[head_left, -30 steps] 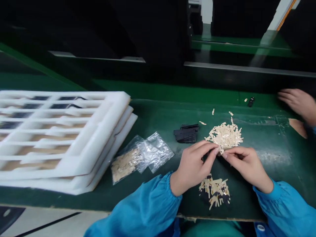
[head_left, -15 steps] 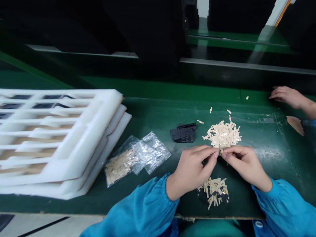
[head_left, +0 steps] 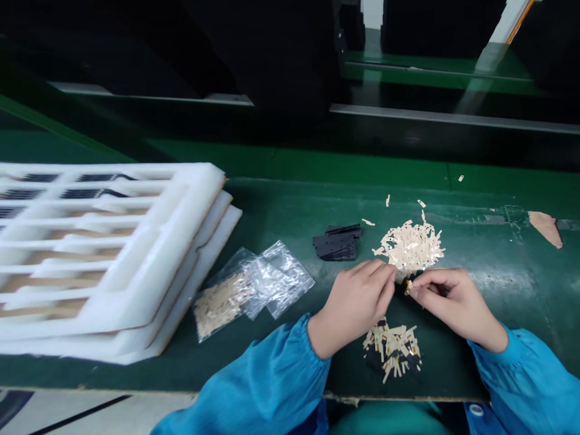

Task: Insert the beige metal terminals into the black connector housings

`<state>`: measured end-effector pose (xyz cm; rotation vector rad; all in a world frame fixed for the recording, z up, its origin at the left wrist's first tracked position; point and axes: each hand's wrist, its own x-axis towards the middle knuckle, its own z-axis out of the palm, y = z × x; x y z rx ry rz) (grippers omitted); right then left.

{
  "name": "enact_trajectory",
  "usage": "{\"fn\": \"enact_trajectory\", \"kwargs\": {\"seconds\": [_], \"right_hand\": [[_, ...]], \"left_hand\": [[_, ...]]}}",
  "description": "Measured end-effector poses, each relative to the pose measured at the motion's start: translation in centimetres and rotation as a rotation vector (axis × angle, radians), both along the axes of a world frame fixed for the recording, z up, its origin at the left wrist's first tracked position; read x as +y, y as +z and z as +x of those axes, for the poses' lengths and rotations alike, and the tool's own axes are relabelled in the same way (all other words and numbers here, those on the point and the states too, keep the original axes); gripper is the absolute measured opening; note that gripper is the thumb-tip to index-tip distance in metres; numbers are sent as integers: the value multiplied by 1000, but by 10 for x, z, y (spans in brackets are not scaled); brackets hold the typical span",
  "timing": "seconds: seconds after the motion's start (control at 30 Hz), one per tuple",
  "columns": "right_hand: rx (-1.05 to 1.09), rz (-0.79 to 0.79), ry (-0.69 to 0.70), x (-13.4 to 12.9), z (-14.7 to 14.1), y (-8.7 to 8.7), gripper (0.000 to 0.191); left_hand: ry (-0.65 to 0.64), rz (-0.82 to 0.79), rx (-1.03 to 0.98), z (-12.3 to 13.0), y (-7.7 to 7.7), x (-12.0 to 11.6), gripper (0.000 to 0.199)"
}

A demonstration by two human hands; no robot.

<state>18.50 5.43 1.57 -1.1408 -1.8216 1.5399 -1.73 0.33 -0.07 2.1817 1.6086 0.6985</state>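
Note:
My right hand [head_left: 457, 305] pinches a small part [head_left: 409, 287] with pale and orange-brown bits between thumb and forefinger. Just left of it, my left hand [head_left: 356, 305] is at the near edge of a heap of small cream-coloured flat pieces [head_left: 413, 244]. Its fingers are bent together, and whatever lies between their tips is hidden. Closer to me, below both hands, lies a second pile of thin cream strips [head_left: 395, 349] mixed with dark pieces. A stack of flat black pieces [head_left: 336, 246] sits beyond my left hand.
Left of my hands, clear plastic bags [head_left: 278, 279] lie on the green table [head_left: 276, 211], one holding cream pieces [head_left: 222, 305]. Stacked white foam trays [head_left: 154, 260] fill the left side. A few loose cream pieces lie behind the heap. A brown scrap [head_left: 545, 228] is at right.
My hands have drawn slightly apart; the right keeps the small part while the left fingers have folded toward the heap. Another person's hand at the right has left the view.

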Motion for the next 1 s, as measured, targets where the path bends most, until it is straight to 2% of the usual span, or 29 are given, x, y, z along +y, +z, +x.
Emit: {"fn": "enact_trajectory", "kwargs": {"seconds": [0.1,0.17,0.27,0.33,0.47,0.57,0.67,0.73,0.8,1.0], "right_hand": [[49,-56,-2,2,3,5,8],[65,-81,1,3,4,7,8],[35,-87,25,4,4,7,10],[15,-85,46,4,4,6,12],[-11,-62,93,3,5,4,17],[-62,58,45,2,5,2,10],[-148,342,-61,1,3,2,6],[-169,472,-55,0,2,3,4],[-155,497,-11,-2,0,3,5],[-122,427,25,-5,-4,1,13]], "left_hand": [[71,-96,-69,2,3,3,21],[85,-221,-282,3,10,4,14],[63,-474,-694,2,21,6,16],[57,-577,-860,1,24,7,15],[54,-622,-947,1,22,8,15],[99,-519,-877,2,19,6,12],[183,-259,-673,4,16,3,8],[176,-112,-544,6,16,1,8],[119,-36,-473,7,16,-2,9],[-9,70,-381,8,14,-4,10]]}}
